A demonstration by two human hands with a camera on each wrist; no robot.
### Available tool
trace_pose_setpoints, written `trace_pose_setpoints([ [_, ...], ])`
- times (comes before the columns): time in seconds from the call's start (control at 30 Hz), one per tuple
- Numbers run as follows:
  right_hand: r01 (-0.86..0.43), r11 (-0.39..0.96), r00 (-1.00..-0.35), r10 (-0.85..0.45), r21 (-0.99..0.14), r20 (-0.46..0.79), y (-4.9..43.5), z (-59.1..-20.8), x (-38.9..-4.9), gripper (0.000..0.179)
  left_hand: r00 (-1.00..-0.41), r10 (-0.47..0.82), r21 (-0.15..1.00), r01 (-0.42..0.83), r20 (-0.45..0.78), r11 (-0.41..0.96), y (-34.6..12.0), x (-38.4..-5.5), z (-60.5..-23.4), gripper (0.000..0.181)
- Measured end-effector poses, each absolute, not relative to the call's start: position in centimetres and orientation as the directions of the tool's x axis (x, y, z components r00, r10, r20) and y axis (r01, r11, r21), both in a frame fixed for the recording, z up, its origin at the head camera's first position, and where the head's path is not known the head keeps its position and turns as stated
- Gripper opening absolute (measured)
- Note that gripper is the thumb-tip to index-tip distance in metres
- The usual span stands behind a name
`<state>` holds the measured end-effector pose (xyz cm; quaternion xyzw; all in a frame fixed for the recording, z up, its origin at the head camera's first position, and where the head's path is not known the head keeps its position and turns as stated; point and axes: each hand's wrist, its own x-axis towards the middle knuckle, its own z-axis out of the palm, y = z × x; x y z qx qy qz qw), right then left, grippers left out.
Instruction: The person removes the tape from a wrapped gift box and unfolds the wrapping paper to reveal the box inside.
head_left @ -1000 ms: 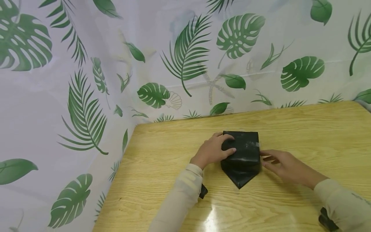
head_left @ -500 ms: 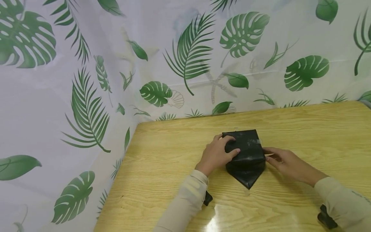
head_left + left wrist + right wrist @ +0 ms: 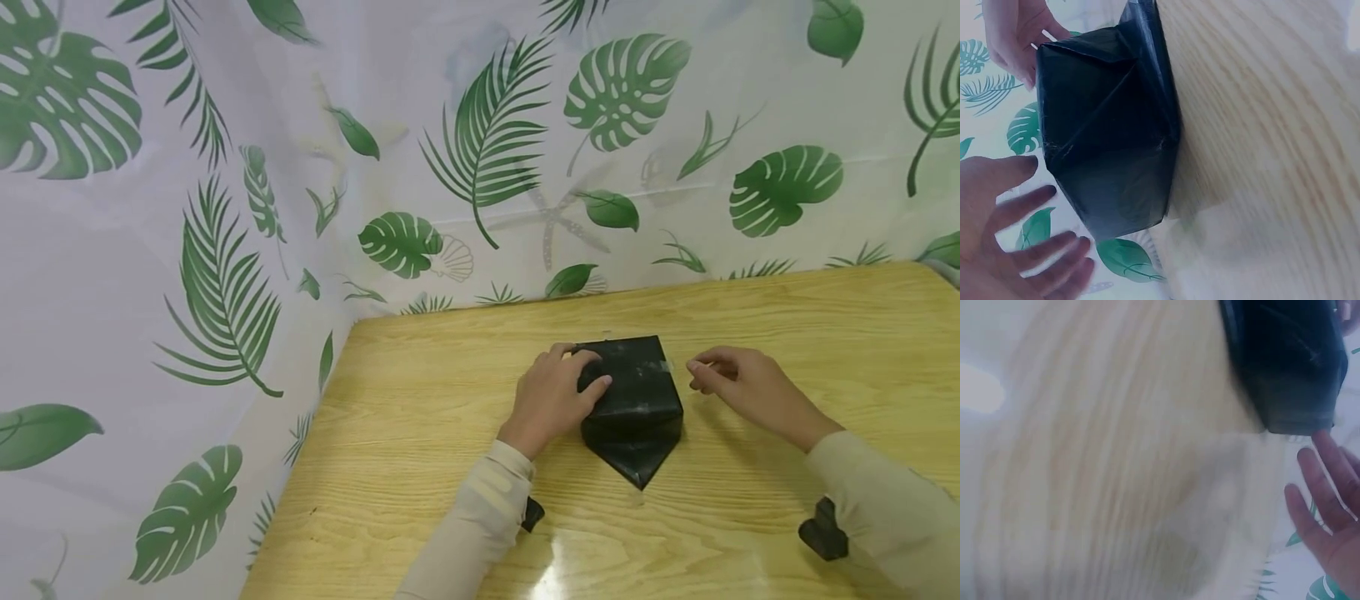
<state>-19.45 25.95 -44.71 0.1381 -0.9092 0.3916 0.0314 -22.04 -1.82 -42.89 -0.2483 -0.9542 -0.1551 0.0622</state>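
Left hand point(image 3: 551, 396) touches black-wrapped box point(image 3: 637, 383) near table's point(image 3: 420, 400) back edge; right hand point(image 3: 753, 392) hovers, both relaxed. Likely light, slick: grip sides.

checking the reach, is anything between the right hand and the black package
Nothing visible: in the head view, only a narrow gap separates the right hand from the black package. The small pale patch at its edge looks stuck on. The left hand touches the package from the opposite side, out of that path.
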Motion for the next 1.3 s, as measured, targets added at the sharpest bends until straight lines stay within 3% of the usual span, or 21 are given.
trace_pose_setpoints([
  [0.13, -0.195, 0.648, -0.979, -0.175, -0.736, 0.105, 25.7, -44.3, -19.7, 0.052, -0.772, 0.585, 0.223, 0.633, 0.248, 0.741, -1.6, -22.2, -42.7, 0.031],
  [0.23, -0.128, 0.633, -0.989, -0.135, -0.763, 0.054, 25.4, -44.4, -19.9, 0.057, -0.707, 0.675, 0.23, 0.708, 0.213, 0.668, -1.5, -22.4, -42.9, 0.031],
  [0.33, -0.074, 0.619, -0.995, -0.1, -0.782, 0.015, 25.0, -44.7, -20.1, 0.061, -0.678, 0.72, 0.245, 0.731, 0.15, 0.637, -1.4, -22.6, -43.1, 0.034],
  [0.77, -0.078, 0.598, -0.997, -0.044, -0.798, 0.064, 23.8, -44.5, -20.2, 0.049, -0.682, 0.724, 0.218, 0.727, 0.11, 0.652, -1.2, -22.6, -43.4, 0.035],
  [1.3, -0.095, 0.559, -0.995, -0.057, -0.824, 0.076, 23.4, -44.0, -20.3, 0.048, -0.695, 0.712, 0.211, 0.714, 0.095, 0.668, -1.0, -22.7, -43.3, 0.034],
])
